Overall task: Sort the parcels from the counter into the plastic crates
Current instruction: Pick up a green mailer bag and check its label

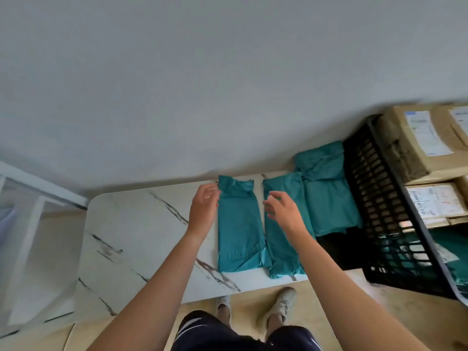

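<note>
Three teal plastic parcels lie on the white marble counter (141,236). The left parcel (239,231) lies flat between my hands. My left hand (203,211) is at its left edge, fingers loosely curled against the upper corner. My right hand (282,211) hovers over the middle parcel (281,252), fingers relaxed and spread toward the gap between the two parcels. A larger teal parcel (326,196) lies further right, against the black plastic crate (385,211).
The black crate holds brown cardboard boxes (417,145) with white labels and some teal parcels at its lower end. A grey wall rises behind the counter. A white frame (30,224) stands at the left. My feet are below the counter's front edge.
</note>
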`<act>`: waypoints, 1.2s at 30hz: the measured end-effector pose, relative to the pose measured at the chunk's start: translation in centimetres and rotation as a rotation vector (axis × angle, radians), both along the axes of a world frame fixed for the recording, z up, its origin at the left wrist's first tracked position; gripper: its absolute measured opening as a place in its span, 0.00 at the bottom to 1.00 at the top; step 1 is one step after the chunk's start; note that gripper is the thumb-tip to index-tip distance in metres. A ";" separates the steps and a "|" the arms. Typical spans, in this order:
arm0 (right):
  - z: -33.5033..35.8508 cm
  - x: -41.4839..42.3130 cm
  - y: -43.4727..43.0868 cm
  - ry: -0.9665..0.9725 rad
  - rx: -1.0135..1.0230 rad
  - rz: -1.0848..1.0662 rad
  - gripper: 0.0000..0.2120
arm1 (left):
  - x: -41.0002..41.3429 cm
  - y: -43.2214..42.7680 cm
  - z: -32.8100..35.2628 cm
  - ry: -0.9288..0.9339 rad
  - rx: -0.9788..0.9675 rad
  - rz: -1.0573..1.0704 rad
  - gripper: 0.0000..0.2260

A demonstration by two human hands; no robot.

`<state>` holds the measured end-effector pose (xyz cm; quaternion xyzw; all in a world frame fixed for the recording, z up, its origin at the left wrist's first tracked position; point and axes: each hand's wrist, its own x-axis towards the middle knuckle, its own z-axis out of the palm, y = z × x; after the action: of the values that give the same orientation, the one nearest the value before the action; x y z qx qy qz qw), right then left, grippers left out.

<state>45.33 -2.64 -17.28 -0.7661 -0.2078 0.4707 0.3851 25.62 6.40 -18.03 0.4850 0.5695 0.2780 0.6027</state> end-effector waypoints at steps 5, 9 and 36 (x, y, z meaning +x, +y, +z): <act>-8.0 -2.7 -1.2 -0.146 -0.325 0.130 0.18 | -1.4 -2.4 -8.0 0.319 -0.326 -0.115 0.20; -11.1 -3.9 -1.7 -0.213 -0.409 0.137 0.20 | -0.7 -4.6 -10.3 0.344 -0.394 -0.149 0.10; 24.4 8.4 -5.2 -0.167 0.678 -0.147 0.07 | 9.7 -4.8 24.0 -0.493 0.144 -0.168 0.09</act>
<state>53.71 -7.87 7.13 -0.6435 -0.3272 0.2819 0.6320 35.34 1.61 6.00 0.4898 0.3420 0.3767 0.7080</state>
